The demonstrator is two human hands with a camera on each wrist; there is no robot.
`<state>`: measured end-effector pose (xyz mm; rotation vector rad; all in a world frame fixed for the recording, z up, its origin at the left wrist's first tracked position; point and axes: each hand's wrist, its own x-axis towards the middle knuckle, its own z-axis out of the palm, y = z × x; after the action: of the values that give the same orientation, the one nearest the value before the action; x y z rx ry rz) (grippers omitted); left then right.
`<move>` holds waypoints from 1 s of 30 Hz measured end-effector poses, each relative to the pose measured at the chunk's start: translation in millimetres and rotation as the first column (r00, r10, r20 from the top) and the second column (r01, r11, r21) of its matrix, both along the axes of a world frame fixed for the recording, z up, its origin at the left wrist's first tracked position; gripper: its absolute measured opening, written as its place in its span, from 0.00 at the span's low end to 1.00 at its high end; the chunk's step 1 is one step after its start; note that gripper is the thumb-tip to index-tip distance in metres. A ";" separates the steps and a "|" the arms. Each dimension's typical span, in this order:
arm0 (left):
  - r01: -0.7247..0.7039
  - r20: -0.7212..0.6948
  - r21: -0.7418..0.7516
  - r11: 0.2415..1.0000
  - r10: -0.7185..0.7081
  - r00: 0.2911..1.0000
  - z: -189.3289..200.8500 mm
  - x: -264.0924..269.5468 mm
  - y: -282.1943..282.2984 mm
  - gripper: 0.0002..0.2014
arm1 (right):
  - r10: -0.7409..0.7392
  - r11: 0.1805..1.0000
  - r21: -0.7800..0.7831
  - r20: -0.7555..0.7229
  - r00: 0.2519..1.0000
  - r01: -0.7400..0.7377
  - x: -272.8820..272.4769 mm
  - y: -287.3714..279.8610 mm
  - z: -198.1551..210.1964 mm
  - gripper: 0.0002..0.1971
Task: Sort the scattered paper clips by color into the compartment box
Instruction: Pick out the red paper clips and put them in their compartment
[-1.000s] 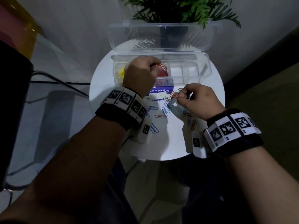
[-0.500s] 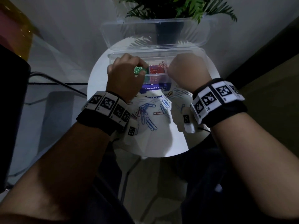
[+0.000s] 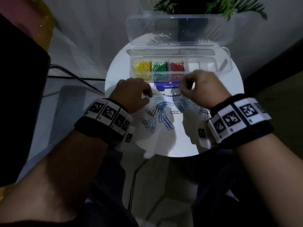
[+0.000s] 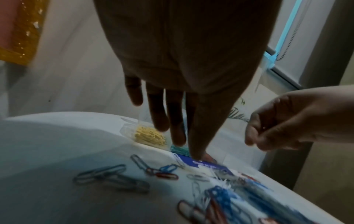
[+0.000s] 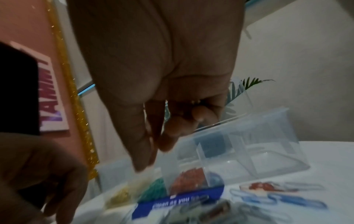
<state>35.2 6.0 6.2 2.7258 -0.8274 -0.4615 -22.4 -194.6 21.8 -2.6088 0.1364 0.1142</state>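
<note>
Lowest in the head view, the two forearms with their black-and-white marker wristbands (image 3: 108,117) reach up onto the round white tabletop (image 3: 165,145). In the middle of the frame, between the wrists, lie the scattered wire paper clips (image 3: 161,114), mostly blue with a few red and some pale ones, their long axes pointing every way; one red clip (image 3: 176,112) lies crosswise, apart from the heap and nearer the right wrist.

Just above the heap, the left hand (image 3: 131,94) hovers with its fingers (image 4: 159,112) straight and spread, pointing down at the tabletop; this grip is apart and holds nothing. The heap lies just below and to the right of it in the frame, so by my judgement this hand is the nearer one for the next pick. The right hand (image 3: 201,87), at centre right, has its fingers curled in towards the thumb; the blur does not let me tell whether it pinches a clip.

Beyond the hands a blue printed label (image 3: 167,86) lies against the front wall of the clear plastic compartment box (image 3: 226,63), whose lid (image 3: 180,28) stands open. Its left three compartments hold yellow, green and red clips; the ones on the right look bare, so blue probably goes there. Green fronds of a potted plant (image 3: 229,7) top the frame.
</note>
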 end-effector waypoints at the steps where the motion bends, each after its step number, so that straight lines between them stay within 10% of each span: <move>1: 0.019 -0.029 0.066 0.998 -0.017 0.999 -2.2 -2.8 0.8 0.08 | 0.045 0.999 -0.022 -0.076 0.996 -0.047 -5.5 2.8 -5.4 0.06; 15: 0.005 -0.214 0.182 0.983 0.035 0.976 -15.4 -6.8 4.5 0.05 | 0.138 0.982 -0.077 -0.335 0.932 -0.173 -9.2 15.4 -37.5 0.05; 22: -0.159 -0.249 -0.040 0.987 0.144 0.958 -13.6 1.4 5.5 0.08 | 0.173 0.981 -0.035 -0.305 0.936 -0.192 -9.9 10.1 -38.6 0.07; 30: -0.187 -0.135 0.056 0.981 0.193 0.972 -22.4 0.3 -1.3 0.08 | 0.011 0.991 0.131 -0.190 0.982 0.014 -2.0 -24.1 -27.1 0.05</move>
<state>35.5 4.6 -16.2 2.7389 -0.5210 -0.6264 -24.3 -218.6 -5.3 -2.4615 0.1917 0.3607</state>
